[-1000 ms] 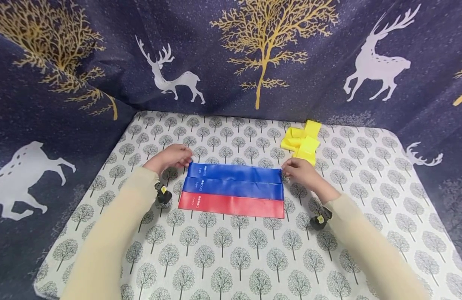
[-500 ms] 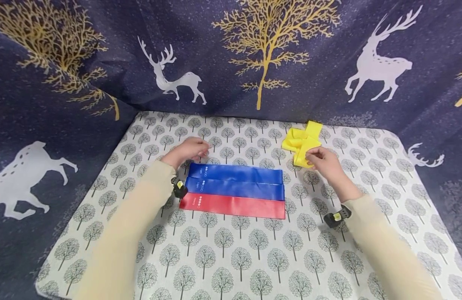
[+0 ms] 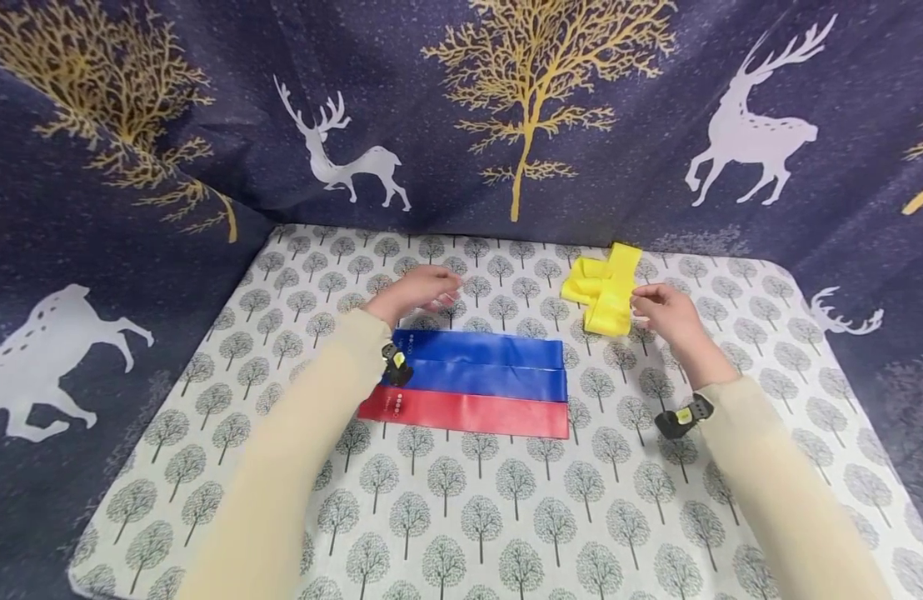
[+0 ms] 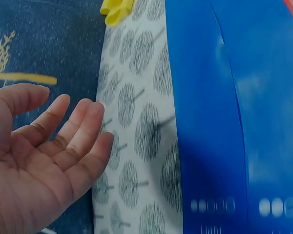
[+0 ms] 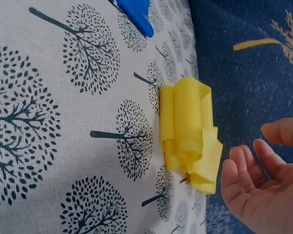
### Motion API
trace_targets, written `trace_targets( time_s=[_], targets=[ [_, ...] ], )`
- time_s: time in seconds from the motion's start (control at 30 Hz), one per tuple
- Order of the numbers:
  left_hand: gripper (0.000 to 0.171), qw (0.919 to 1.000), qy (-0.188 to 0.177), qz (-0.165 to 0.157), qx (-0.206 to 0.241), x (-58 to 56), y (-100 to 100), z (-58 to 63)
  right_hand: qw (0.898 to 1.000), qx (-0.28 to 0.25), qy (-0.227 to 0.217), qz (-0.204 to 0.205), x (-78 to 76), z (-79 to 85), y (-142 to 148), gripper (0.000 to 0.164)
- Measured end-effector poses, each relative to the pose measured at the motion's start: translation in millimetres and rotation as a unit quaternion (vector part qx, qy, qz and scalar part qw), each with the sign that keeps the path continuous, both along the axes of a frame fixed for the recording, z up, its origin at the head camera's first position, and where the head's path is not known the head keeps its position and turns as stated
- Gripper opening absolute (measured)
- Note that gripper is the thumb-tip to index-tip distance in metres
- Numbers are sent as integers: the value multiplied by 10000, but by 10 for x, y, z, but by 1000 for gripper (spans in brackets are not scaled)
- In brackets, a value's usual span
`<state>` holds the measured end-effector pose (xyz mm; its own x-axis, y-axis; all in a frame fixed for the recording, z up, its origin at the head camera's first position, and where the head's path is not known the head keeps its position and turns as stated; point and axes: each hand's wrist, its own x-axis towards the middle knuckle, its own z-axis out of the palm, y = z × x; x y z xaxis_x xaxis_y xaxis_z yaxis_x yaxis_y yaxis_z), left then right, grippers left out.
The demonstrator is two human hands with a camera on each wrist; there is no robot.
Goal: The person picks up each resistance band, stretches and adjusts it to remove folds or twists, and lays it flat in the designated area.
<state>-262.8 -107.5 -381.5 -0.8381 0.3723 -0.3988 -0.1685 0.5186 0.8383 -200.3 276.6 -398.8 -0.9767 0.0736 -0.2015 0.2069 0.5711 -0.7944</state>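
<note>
Blue band (image 4: pixel 207 107): "Light"
Yellow band (image 5: pixel 188 117): just beside right fingertips (image 5: pixel 229 170)
Right hand (image 5: pixel 268 180): thumb, fingers apart
Left hand (image 4: pixel 51 153): likewise

Bottom right of the left wrist view: the word "Light" (image 4: pixel 211 229), cropped by the lower edge, is printed in pale letters on the left blue band (image 4: pixel 205 122). Above it runs a row of circles (image 4: pixel 212 205), two filled, the rest outlined. The second blue band (image 4: pixel 271 107) carries a similar row, cut off at the right edge. Left of centre in the head view, the red band (image 3: pixel 476 414) bears a row of small dots (image 3: pixel 397 407) and a sideways word (image 3: pixel 389 404), too small to read surely.
</note>
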Motion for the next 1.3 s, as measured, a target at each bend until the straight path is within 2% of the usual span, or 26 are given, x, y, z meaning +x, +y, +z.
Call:
trace_targets(
  time_s=[0.17, 0.2, 0.3, 0.47, 0.57, 0.7, 0.87, 1.0, 1.13, 1.3],
  targets=[
    [44, 9997, -27, 125, 223, -53, 227, -55, 9986, -360, -244, -293, -76, -59, 57, 55],
    [43, 9996, 12, 115, 250, -61, 268, -65, 9967, -563, -321, -491, -96, -71, 61, 54],
    [43, 9986, -36, 208, 476, -76, 367, -106, 9905, -1082, -505, -676, -161, -131, 99, 56],
    [42, 9959, -232, 407, 770, -76, 496, -144, 9647, -2374, -731, -873, -216, -191, 142, 62],
    [41, 9936, -360, 550, 919, -65, 556, -156, 9513, -2783, -823, -1041, -232, -209, 151, 62],
    [39, 9926, -423, 645, 933, -57, 617, -177, 9488, -2772, -897, -1218, -261, -244, 169, 59],
    [39, 9914, -482, 708, 986, -47, 694, -196, 9557, -2481, -955, -1262, -297, -275, 166, 52],
    [40, 9922, -470, 617, 975, -27, 765, -195, 9604, -2268, -975, -1288, -338, -301, 157, 44],
    [41, 9954, -360, 421, 785, -15, 840, -211, 9651, -2081, -1007, -1229, -377, -339, 164, 37],
    [42, 9969, -178, 233, 735, -3, 948, -234, 9681, -1982, -844, -1281, -382, -345, 129, 16]
  ],
)
